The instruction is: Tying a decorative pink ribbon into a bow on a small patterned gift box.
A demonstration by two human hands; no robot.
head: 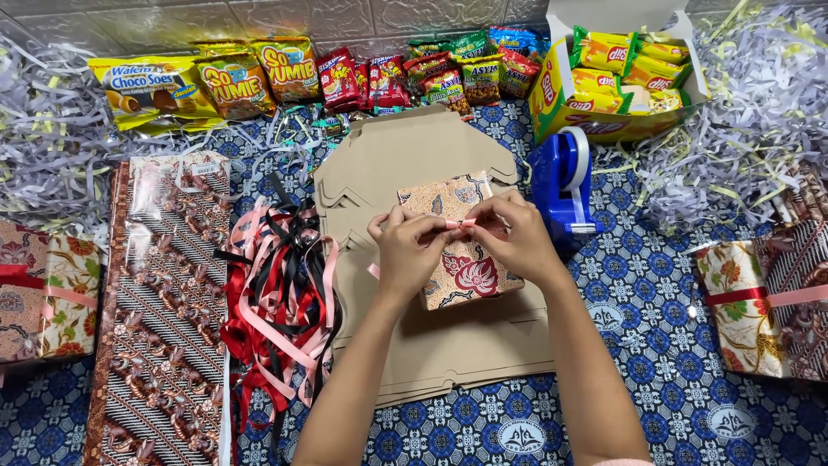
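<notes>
While the wrapped box (461, 259) lay mid-scene on flat cardboard (405, 164), left hand (405, 250) and right hand (515, 237) pinched the pink ribbon (459, 224) shut-fingered; ribbon likely light, limp, slippery, best gripped near its crossing.

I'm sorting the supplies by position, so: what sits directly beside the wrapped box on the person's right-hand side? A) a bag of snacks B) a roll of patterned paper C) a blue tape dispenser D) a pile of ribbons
C: the blue tape dispenser stands just right of the wrapped box.
</notes>
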